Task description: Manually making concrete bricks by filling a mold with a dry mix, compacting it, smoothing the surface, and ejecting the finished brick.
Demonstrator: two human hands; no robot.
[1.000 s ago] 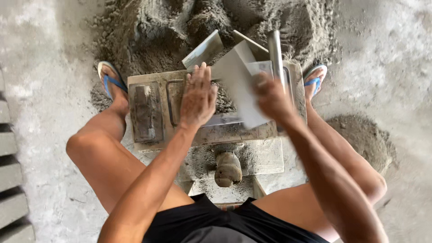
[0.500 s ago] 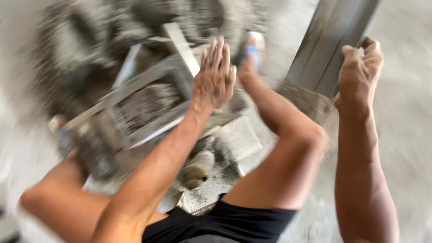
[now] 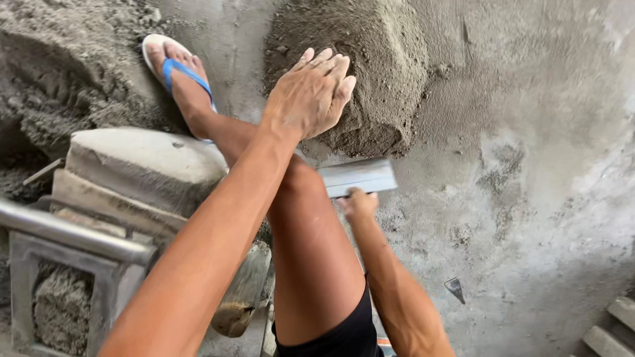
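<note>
forearms fill the near part of the view, bare, both reaching away from the camera over a bent knee and black shorts (image 3: 344,330). right hand (image 3: 358,205) is low past the knee, closed on the near edge of a flat grey metal plate (image 3: 360,176); plate is rectangular, smooth, pale, lying about level just above the concrete floor (image 3: 529,218) and right at the foot of the sand pile. left hand (image 3: 311,92) is higher and further out, open, fingers straight and close together, palm down, holding nothing, seen over the near edge of the sand pile (image 3: 377,73); cannot tell if it touches the sand. sand pile is dark grey, damp looking, coarse, with a steep cut face on the near side.

left side near: grey metal mould frame (image 3: 26,264) with a square cell packed with gritty grey mix, a round steel bar (image 3: 73,231) running across its top. worn wooden handle (image 3: 241,294) sticks out beside it. behind that a rounded pale concrete block (image 3: 142,165), rough, dusty.

further out: foot in a white sandal with blue straps (image 3: 178,69), on the floor between a loose heap of grey mix at far left and the sand pile.

right side: small pointed metal piece (image 3: 454,288) lying alone on the floor, well apart from the hands. pale block corners (image 3: 612,327) at bottom right edge. floor is rough, stained, patchy light and dark grey.
</note>
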